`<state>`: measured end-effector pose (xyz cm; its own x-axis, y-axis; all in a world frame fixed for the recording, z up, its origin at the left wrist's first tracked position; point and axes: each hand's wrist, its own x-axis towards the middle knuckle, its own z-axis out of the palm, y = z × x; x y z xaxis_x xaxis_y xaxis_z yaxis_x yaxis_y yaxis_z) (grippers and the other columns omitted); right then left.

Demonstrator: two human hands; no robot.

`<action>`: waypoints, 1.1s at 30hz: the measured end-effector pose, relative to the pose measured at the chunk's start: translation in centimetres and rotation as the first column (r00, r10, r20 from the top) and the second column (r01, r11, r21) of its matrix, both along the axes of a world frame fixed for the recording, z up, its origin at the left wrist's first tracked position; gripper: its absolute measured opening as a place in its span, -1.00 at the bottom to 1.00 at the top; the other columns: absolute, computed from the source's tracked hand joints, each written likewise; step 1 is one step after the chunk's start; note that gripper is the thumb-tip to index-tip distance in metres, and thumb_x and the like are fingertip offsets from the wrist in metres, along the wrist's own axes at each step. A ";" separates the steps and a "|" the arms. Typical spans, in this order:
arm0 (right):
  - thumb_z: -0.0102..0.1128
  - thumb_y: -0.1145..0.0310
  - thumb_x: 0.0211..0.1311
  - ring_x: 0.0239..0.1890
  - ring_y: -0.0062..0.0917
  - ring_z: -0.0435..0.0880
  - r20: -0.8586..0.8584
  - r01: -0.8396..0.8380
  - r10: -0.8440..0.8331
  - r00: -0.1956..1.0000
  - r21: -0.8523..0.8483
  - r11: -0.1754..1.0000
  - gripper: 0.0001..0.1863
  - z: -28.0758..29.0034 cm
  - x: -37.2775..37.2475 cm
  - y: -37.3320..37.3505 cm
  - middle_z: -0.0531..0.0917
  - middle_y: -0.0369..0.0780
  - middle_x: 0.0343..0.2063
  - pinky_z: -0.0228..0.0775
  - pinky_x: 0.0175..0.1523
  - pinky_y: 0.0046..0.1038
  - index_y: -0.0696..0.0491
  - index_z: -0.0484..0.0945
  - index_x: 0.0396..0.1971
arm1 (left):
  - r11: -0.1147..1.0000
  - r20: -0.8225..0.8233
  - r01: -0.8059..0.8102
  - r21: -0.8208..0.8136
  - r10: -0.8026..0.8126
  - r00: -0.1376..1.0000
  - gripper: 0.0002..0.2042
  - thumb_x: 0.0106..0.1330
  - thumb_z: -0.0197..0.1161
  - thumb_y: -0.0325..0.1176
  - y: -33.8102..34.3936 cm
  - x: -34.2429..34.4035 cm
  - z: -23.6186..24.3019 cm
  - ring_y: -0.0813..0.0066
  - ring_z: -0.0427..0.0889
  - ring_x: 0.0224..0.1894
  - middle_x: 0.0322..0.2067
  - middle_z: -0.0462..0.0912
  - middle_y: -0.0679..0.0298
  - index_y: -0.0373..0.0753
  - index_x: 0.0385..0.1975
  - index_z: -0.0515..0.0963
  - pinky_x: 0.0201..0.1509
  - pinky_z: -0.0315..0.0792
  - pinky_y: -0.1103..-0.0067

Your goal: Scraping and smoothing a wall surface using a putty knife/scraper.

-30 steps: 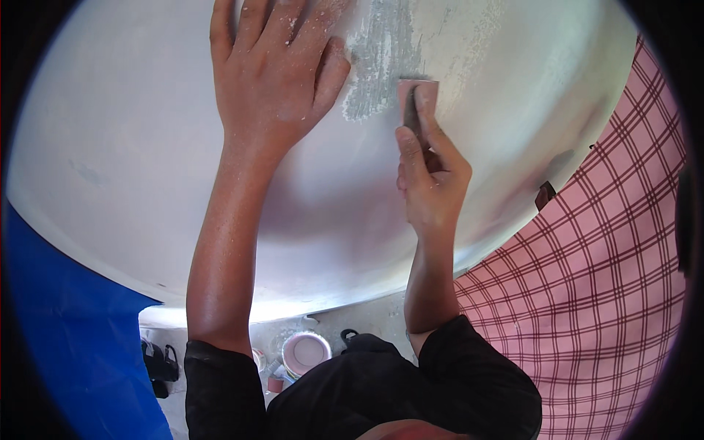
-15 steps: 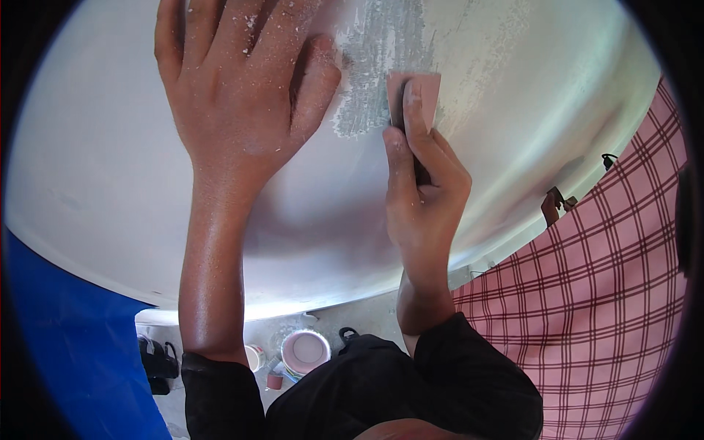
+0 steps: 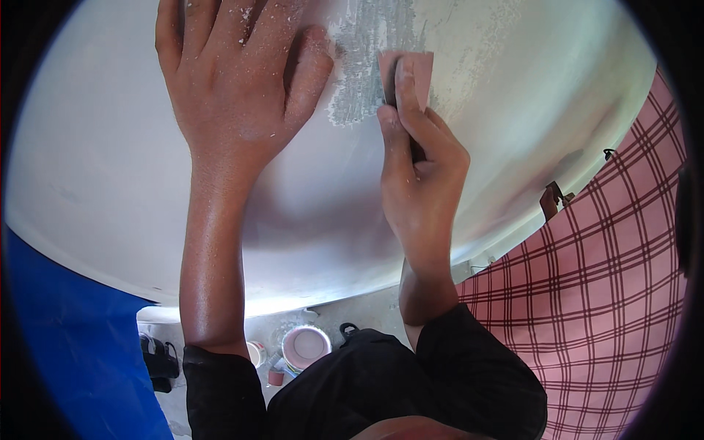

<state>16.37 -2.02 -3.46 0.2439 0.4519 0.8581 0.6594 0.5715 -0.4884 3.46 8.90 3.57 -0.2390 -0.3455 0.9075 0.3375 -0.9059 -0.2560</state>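
Observation:
A large curved, glossy white panel [image 3: 315,220] spreads in front of me. On its upper middle is a rough, streaky grey patch [image 3: 356,81] with whitish marks. My right hand [image 3: 424,165] pinches a small pinkish piece of sandpaper [image 3: 423,77] between thumb and fingers, against the lower right of the patch. One finger lies along the sheet's face. Left of the patch, my left hand [image 3: 231,92] rests flat on the panel, fingers apart and speckled with white dust. Its fingertips are cut off by the upper edge of the view.
Below the panel's rim, a round tub [image 3: 306,347] and a smaller white container [image 3: 256,353] stand on the grey floor. Blue sheeting [image 3: 66,345] hangs at the left. Pink checked cloth [image 3: 587,308] fills the right side. Dark items [image 3: 160,359] lie near the blue sheeting.
My right hand has moved the sandpaper slightly up and left over the panel. My left hand stays nearly in place, and the whole view has shifted a little.

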 end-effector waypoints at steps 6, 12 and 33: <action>0.18 0.67 0.26 -0.40 -0.37 0.72 0.013 0.031 -0.030 0.999 -0.056 0.998 -0.43 0.5 0.3 -0.9 0.63 0.05 -0.39 0.52 -0.26 -0.47 0.00 0.52 0.28 | 0.996 0.009 -0.083 0.016 0.083 0.997 -0.57 0.45 -0.03 -0.09 1.1 1.1 0.0 0.21 0.13 0.53 0.41 0.36 0.20 -0.01 0.23 0.55 0.60 -0.19 0.12; 0.14 0.69 0.26 -0.39 -0.32 0.73 -0.033 0.003 -0.006 0.999 -0.101 0.995 -0.43 1.1 0.5 -1.3 0.64 0.04 -0.38 0.53 -0.24 -0.46 0.00 0.52 0.28 | 0.999 -0.027 -0.042 0.004 0.042 0.999 -0.57 0.44 -0.03 -0.10 1.2 1.5 -0.1 0.21 0.12 0.54 0.42 0.34 0.19 -0.01 0.23 0.54 0.60 -0.20 0.10; 0.15 0.66 0.27 -0.53 -0.34 0.59 0.038 0.028 -0.029 0.999 0.010 1.000 -0.45 0.5 -0.1 -0.3 0.56 -0.01 -0.49 0.45 -0.36 -0.43 0.03 0.52 0.28 | 0.999 -0.022 -0.033 0.004 0.034 0.999 -0.58 0.42 -0.01 -0.15 1.1 0.8 -0.1 0.16 0.16 0.52 0.39 0.38 0.16 -0.06 0.21 0.56 0.59 -0.17 0.09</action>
<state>16.32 -2.28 -2.98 0.2240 0.4371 0.8710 0.6934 0.5565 -0.4576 4.28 10.04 3.49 -0.2069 -0.3561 0.9112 0.3618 -0.8932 -0.2669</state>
